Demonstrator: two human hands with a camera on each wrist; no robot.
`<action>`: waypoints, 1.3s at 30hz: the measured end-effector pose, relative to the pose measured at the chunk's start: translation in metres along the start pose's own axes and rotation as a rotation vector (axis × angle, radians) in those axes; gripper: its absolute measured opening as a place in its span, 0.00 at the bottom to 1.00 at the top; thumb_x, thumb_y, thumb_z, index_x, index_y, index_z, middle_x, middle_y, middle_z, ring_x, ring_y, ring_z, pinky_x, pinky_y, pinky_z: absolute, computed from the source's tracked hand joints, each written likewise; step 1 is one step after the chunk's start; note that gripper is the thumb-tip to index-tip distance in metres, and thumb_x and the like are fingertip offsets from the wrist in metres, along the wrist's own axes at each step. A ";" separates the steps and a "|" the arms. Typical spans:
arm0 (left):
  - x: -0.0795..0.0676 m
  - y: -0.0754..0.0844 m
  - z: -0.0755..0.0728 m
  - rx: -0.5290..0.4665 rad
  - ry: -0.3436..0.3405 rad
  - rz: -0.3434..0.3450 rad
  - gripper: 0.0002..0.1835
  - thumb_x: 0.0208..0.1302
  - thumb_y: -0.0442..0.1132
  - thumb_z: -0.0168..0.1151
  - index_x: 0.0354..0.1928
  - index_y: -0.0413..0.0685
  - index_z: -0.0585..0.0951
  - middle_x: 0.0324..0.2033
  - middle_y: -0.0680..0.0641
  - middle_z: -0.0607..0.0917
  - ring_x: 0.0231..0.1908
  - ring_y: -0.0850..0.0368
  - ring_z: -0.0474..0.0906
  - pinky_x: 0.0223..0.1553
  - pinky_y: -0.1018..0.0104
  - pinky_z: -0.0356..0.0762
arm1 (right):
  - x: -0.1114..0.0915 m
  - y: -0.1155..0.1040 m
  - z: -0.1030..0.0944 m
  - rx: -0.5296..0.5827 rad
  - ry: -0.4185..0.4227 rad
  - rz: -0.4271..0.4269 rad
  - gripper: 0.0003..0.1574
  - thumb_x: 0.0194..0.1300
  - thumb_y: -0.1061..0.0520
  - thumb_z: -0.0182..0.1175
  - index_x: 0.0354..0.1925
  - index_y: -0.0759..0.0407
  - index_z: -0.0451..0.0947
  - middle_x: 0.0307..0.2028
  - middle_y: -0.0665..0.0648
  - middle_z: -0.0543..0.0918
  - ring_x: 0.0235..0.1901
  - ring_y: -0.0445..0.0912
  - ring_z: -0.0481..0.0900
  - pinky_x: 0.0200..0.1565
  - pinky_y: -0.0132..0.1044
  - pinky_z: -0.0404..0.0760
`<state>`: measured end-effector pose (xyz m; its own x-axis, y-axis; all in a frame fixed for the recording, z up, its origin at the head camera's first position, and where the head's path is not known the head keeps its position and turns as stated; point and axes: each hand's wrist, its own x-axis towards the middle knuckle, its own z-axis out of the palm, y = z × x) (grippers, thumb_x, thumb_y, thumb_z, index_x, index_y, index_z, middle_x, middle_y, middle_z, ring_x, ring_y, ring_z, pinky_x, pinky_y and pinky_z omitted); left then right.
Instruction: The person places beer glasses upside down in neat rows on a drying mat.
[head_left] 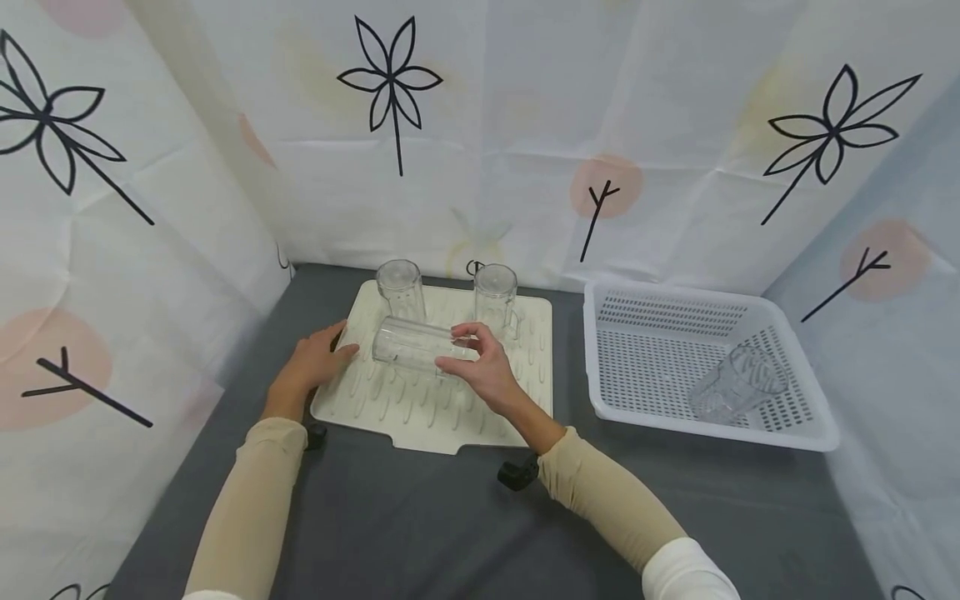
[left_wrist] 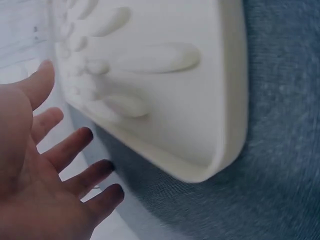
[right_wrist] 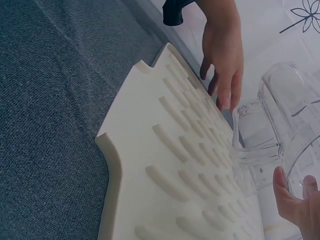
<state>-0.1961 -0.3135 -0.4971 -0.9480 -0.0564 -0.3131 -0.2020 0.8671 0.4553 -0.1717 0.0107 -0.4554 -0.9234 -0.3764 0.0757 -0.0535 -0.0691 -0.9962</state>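
My right hand (head_left: 489, 371) grips a clear glass mug (head_left: 408, 344) near one end, thumb and fingers on opposite sides. The mug is tipped onto its side over the cream draining mat (head_left: 356, 408), and its handle (right_wrist: 257, 152) shows in the right wrist view. At the mat's left edge is my left hand (head_left: 311, 367), holding nothing, its fingers spread and relaxed in the left wrist view. Two more glass mugs stand at the back of the mat, one on the left (head_left: 401, 287) and one on the right (head_left: 495, 292).
Right of the mat sits a white perforated basket (head_left: 645, 421), with another clear glass (head_left: 738, 383) leaning inside. Dark grey cloth (head_left: 405, 525) covers the table. A patterned white curtain (head_left: 510, 108) encloses the back and sides.
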 end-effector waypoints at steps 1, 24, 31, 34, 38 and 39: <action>-0.002 0.002 -0.002 -0.014 0.005 -0.003 0.41 0.69 0.65 0.42 0.76 0.56 0.45 0.74 0.34 0.50 0.71 0.27 0.42 0.65 0.28 0.48 | 0.001 0.001 0.000 0.000 0.001 -0.002 0.27 0.58 0.66 0.65 0.55 0.63 0.68 0.61 0.59 0.67 0.60 0.53 0.69 0.43 0.32 0.82; -0.065 0.072 -0.023 -0.157 0.126 0.248 0.35 0.68 0.71 0.32 0.73 0.68 0.57 0.70 0.46 0.66 0.65 0.38 0.67 0.57 0.36 0.68 | 0.005 0.014 0.008 0.049 -0.006 0.010 0.27 0.59 0.66 0.64 0.56 0.66 0.67 0.61 0.63 0.67 0.57 0.47 0.70 0.42 0.29 0.80; -0.065 0.073 -0.014 -0.223 0.097 0.303 0.32 0.70 0.68 0.32 0.73 0.73 0.52 0.70 0.42 0.65 0.65 0.38 0.66 0.59 0.35 0.66 | 0.001 0.010 0.014 0.073 -0.009 -0.020 0.27 0.59 0.68 0.63 0.55 0.68 0.67 0.61 0.65 0.67 0.60 0.56 0.69 0.43 0.28 0.79; -0.066 0.073 -0.014 -0.243 0.094 0.312 0.31 0.71 0.67 0.33 0.73 0.74 0.52 0.70 0.41 0.65 0.66 0.38 0.65 0.58 0.34 0.66 | -0.001 0.002 0.016 0.077 -0.029 -0.023 0.27 0.59 0.69 0.63 0.55 0.70 0.66 0.62 0.67 0.66 0.61 0.60 0.68 0.43 0.28 0.79; -0.067 0.076 -0.014 -0.251 0.106 0.337 0.31 0.71 0.65 0.37 0.73 0.70 0.55 0.71 0.41 0.63 0.60 0.39 0.72 0.52 0.39 0.73 | -0.004 -0.012 0.017 0.028 -0.049 -0.010 0.28 0.60 0.68 0.63 0.56 0.71 0.65 0.63 0.66 0.66 0.61 0.59 0.68 0.43 0.28 0.79; -0.067 0.076 -0.014 -0.251 0.112 0.346 0.31 0.71 0.65 0.38 0.73 0.68 0.56 0.71 0.42 0.63 0.56 0.40 0.74 0.49 0.42 0.75 | -0.004 -0.015 0.017 0.009 -0.053 -0.006 0.28 0.60 0.67 0.62 0.56 0.70 0.65 0.62 0.66 0.66 0.61 0.58 0.68 0.44 0.29 0.79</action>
<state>-0.1511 -0.2505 -0.4292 -0.9883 0.1508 -0.0209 0.0915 0.6978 0.7104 -0.1602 -0.0026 -0.4402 -0.9016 -0.4243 0.0845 -0.0555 -0.0801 -0.9952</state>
